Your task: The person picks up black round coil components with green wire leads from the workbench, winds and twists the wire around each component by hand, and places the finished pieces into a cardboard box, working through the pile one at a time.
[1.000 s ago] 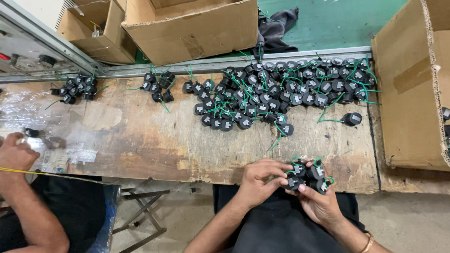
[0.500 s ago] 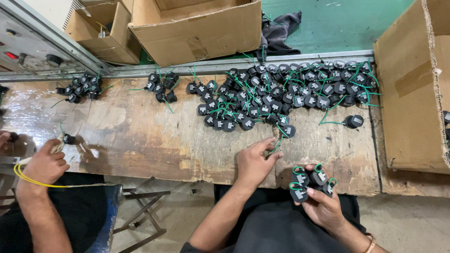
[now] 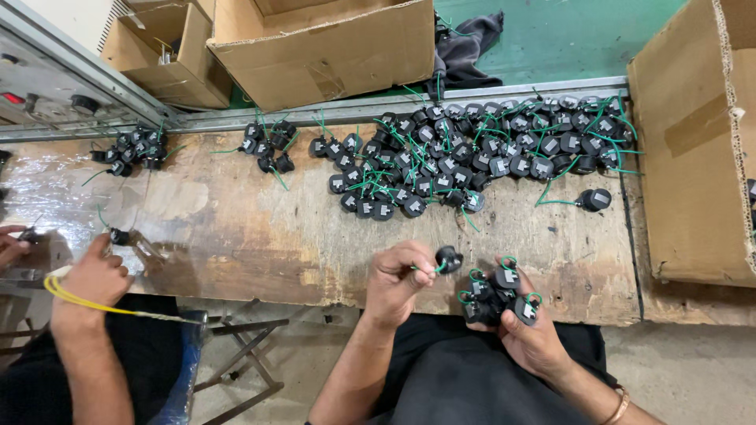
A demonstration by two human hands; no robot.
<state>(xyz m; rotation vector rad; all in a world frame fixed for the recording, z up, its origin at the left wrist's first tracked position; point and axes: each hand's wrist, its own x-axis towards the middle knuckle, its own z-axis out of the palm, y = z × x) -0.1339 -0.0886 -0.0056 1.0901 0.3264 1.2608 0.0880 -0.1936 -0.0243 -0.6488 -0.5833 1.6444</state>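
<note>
Nearest the camera, the right hand (image 3: 529,340) is curled shut around a bunch of small black round parts (image 3: 494,293), each with a thin green wire looped off it; the bunch sits in the palm with several label faces turned up. Just to its left, the left hand (image 3: 396,282) pinches 1 single black part (image 3: 449,257) between thumb and fingertips, the part standing clear above the knuckles and its green wire trailing back under the fingers. The single part is near the held bunch but not touching it.

These parts look light and hard-shelled — small moulded plastic bodies, stiff enough to pinch firmly and not likely to slip. The wires are the soft element: thin, springy, and apt to snag on one another (the bunch already shows loops crossing). The round body is probably the better place to take hold, since a pull on the wire could tangle or strain it.

Beyond the hands lies the worn wooden bench (image 3: 260,236), and farther across it a large heap of the same black parts (image 3: 472,153), with 1 stray part (image 3: 594,199) lying apart to the right. 2 smaller clusters (image 3: 268,145) sit further left. At the near left another person's hand (image 3: 93,277) holds a yellow cable (image 3: 87,301). Farthest off, cardboard boxes (image 3: 323,43) stand behind the bench, and another large one at the right.
</note>
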